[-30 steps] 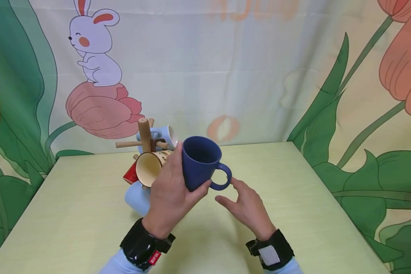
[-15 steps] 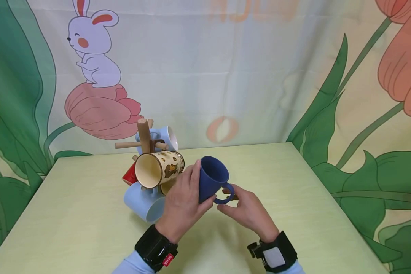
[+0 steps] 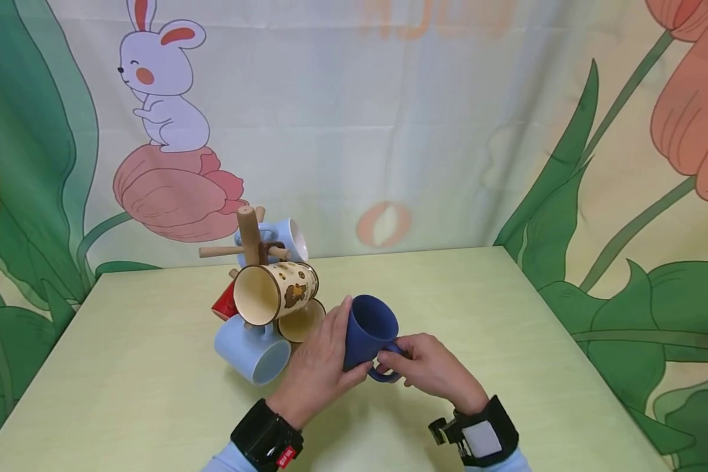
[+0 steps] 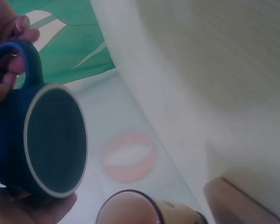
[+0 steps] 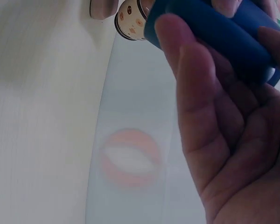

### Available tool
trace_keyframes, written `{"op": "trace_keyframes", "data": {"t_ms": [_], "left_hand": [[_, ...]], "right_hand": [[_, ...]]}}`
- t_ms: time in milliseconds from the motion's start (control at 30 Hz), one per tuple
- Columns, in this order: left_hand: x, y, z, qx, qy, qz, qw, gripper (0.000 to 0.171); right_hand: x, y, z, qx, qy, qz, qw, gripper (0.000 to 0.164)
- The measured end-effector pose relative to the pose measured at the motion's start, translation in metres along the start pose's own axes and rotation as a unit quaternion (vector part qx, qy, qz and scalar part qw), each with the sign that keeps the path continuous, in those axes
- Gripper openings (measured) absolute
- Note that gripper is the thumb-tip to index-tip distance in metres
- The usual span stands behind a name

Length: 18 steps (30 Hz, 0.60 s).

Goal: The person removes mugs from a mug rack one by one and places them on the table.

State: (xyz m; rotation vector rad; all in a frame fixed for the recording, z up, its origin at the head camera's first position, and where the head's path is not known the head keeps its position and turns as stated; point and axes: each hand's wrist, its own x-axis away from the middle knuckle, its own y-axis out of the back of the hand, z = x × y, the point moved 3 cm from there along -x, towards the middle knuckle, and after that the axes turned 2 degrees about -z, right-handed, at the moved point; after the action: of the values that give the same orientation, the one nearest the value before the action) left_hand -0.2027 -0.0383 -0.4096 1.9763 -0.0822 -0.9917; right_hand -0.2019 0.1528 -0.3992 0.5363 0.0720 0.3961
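A dark blue mug (image 3: 362,334) is held above the table between both hands, its mouth facing up and slightly tilted. My left hand (image 3: 321,364) grips the mug's body from the left, thumb toward the front. With its thumb and fingers, my right hand (image 3: 439,367) pinches the mug's handle (image 3: 380,375) on the right side. In the left wrist view the mug's round base (image 4: 56,142) shows, with fingers at the handle. The right wrist view has the blue mug (image 5: 214,32) close up, partly covered by fingers.
Left of the hands stands a wooden mug tree (image 3: 249,233). On or around it are a cream patterned mug (image 3: 295,288), light blue mugs (image 3: 244,347), a red mug (image 3: 225,301) and another cream-lined mug (image 3: 302,321). A printed curtain (image 3: 448,131) hangs behind the table (image 3: 507,314).
The blue mug has come down and to the right in the left hand. My right hand has moved from beside the handle to pinching it.
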Motion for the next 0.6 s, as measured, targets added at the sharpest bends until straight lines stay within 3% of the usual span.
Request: {"op": "trace_keyframes", "data": {"t_ms": [100, 267, 600], "left_hand": [[0.003, -0.002, 0.004, 0.025, 0.009, 0.019, 0.9995, 0.107], [0.004, -0.005, 0.009, 0.052, 0.049, 0.058, 0.9958, 0.107], [0.008, -0.004, 0.013, 0.053, 0.105, 0.133, 0.9842, 0.1]], "right_hand": [[-0.001, -0.002, -0.001, -0.024, -0.013, 0.022, 0.999, 0.031], [-0.003, -0.007, -0.005, -0.03, -0.021, 0.009, 0.999, 0.032], [-0.007, -0.007, -0.014, 0.058, -0.031, -0.043, 0.997, 0.027]]}}
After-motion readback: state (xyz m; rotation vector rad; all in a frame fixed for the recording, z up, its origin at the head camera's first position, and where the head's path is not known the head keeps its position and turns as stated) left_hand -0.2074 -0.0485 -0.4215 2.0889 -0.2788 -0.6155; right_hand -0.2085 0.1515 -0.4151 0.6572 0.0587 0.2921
